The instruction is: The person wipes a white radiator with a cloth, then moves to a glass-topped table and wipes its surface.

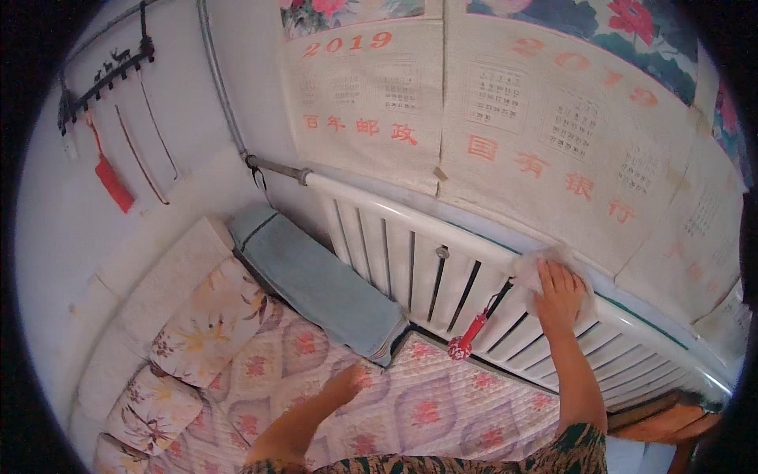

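My right hand [559, 294] presses a thin whitish cloth [583, 278] onto the top rail of the white radiator [410, 227], its fingers spread over the cloth. A red tool with a patterned round end [467, 338] hangs from a dark cord on the radiator, left of that hand. My left hand [354, 382] rests low on the pink and purple flowered quilt [426, 411], beside the end of a long blue-grey folded pad [324, 288]. Its fingers are blurred and blend into the quilt.
Flowered cushions [209, 324] lean along a pale backrest [142, 304] at the left. A black hook rack [106, 83] holds a red item [114, 183] and thin rods. Calendar sheets [371, 103] cover the wall above the radiator. Brown wooden furniture [663, 419] stands at lower right.
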Available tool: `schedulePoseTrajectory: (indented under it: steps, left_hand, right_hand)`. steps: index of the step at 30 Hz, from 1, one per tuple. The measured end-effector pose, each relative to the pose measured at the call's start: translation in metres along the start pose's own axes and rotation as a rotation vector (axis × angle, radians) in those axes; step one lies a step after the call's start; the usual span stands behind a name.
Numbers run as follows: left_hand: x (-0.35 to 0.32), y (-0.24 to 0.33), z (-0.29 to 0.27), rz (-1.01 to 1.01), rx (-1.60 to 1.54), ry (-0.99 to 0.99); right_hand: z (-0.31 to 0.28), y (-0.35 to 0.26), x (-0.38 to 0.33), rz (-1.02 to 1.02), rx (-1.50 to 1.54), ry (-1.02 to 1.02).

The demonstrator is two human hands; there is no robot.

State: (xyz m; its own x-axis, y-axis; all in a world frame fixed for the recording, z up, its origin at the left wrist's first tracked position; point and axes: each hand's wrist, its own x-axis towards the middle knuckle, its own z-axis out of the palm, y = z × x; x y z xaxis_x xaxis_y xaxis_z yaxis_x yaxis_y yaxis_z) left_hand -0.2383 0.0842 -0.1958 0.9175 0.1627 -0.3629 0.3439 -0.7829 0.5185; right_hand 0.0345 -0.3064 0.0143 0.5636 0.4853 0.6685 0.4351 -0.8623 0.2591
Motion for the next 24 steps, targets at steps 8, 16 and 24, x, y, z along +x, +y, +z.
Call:
schedulePoseTrajectory:
  steps: [8, 16, 24]
  left_hand:
    - [-0.256, -0.201, 0.052, -0.058, 0.617, -0.477]
    - [-0.263, -0.216, 0.113, -0.044, 0.226, -0.232]
    - [-0.237, -0.194, 0.128, -0.486, -0.458, 0.057]
  right_hand:
    - [-0.012, 0.061, -0.084, 0.266, -0.198, 0.096]
    - [0.009, 0.033, -0.068, 0.319, -0.159, 0.157]
    - [-0.008, -0.04, 0.006, 0.313, 0.384, 0.359]
